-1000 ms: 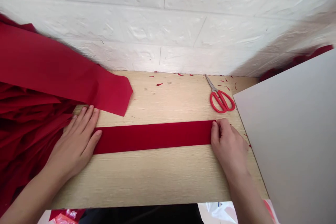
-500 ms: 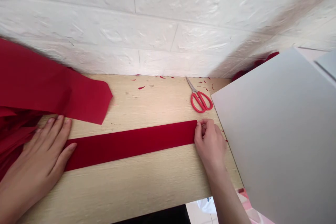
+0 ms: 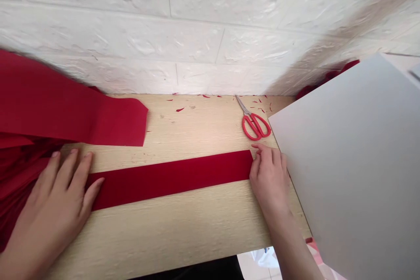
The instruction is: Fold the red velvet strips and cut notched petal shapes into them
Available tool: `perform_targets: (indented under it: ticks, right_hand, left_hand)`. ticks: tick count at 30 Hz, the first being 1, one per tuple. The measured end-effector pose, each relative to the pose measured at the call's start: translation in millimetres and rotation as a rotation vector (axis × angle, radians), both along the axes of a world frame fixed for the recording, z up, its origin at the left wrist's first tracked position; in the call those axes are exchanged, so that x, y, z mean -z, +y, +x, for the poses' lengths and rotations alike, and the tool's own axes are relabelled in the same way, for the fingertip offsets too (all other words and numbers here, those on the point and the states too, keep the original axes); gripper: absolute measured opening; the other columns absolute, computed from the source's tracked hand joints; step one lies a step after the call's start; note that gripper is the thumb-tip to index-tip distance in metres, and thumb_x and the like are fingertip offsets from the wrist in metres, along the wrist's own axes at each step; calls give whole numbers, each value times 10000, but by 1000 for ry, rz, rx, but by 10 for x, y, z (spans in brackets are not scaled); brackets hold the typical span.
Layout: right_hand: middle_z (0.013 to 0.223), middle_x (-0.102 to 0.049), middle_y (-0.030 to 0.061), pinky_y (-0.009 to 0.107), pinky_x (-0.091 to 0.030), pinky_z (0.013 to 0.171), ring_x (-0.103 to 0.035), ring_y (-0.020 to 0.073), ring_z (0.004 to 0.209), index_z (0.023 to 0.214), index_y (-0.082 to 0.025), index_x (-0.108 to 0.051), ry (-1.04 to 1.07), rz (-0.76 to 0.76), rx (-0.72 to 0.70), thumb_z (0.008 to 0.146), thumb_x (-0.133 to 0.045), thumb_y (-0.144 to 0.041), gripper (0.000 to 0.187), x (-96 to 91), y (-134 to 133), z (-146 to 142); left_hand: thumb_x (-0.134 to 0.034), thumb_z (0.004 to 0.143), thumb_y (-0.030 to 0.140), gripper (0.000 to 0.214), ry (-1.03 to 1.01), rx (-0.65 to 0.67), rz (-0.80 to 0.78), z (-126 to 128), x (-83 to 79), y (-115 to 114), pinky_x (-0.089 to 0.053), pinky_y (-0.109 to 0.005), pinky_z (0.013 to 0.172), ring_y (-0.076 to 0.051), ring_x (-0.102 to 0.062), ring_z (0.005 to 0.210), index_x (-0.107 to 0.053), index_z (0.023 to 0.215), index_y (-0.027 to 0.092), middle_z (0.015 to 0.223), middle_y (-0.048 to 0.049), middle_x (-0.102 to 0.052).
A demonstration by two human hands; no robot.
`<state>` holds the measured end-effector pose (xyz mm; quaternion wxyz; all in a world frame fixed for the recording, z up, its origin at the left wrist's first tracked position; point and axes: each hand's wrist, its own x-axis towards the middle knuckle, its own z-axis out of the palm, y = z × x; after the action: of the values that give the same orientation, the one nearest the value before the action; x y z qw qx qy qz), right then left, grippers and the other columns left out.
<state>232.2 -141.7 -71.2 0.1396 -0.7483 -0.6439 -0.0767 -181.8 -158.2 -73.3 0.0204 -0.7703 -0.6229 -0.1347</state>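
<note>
At far left, gathered red fabric [image 3: 19, 192] lies in loose folds. A wide red panel [image 3: 62, 103] lies above it, its cut end extending right onto the wooden table [image 3: 170, 232]. The left hand [image 3: 59, 203] is laid palm down, fingers extended and slightly spread, over the left end of the visible red strip [image 3: 170, 179]; it does not grasp. The strip lies flat across the table between the two hands, which are well apart, and rises slightly toward the right. Beyond it, small red scraps [image 3: 180, 110] lie along the base of the white wall [image 3: 131, 30]. The scissors [image 3: 248, 113] rest near the strip's right end, tip toward the wall. The right hand [image 3: 271, 177], fingers curled, touches that end; whether it pinches the fabric cannot be determined. A white board [image 3: 344, 153] stands at far right, beside the right hand.
</note>
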Motion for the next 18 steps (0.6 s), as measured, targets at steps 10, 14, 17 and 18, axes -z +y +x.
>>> perform_targets:
  ticks: [10, 14, 17, 18]
  right_hand:
    - [1041, -670, 104, 403, -490, 822, -569, 287, 951, 1140, -192, -630, -37, -8, -70, 841, -428, 2, 410, 6, 8, -19]
    - [1053, -674, 128, 410, -494, 809, -566, 293, 935, 1125, -161, -624, -36, 9, -55, 844, -425, -2, 379, 18, 9, -26]
    - [1045, -677, 138, 414, -490, 807, -567, 296, 929, 1125, -155, -618, -21, 7, -50, 875, -418, -24, 346, 34, 4, -22]
    - [1050, -676, 138, 411, -488, 813, -568, 294, 936, 1126, -156, -616, -11, 7, -45, 880, -418, -27, 341, 41, 1, -19]
  left_hand:
    - [-488, 885, 24, 468, 211, 480, 217, 701, -468, 145, -538, -503, 947, -363, -637, 1139, -586, 1334, 109, 1204, -173, -701]
    - [-520, 978, 278, 288, -2, 629, 127, 1681, -484, 376, -495, -420, 1058, -301, -602, 1220, -665, 1162, 109, 1231, -140, -689]
    - [-464, 986, 506, 566, -30, 742, 11, 2264, -347, 474, -404, -459, 1157, -337, -456, 1392, -558, 1340, 73, 1438, -177, -556]
    - [-456, 995, 479, 558, -17, 715, -35, 2397, -317, 486, -418, -462, 1140, -340, -467, 1378, -542, 1349, 56, 1431, -192, -555]
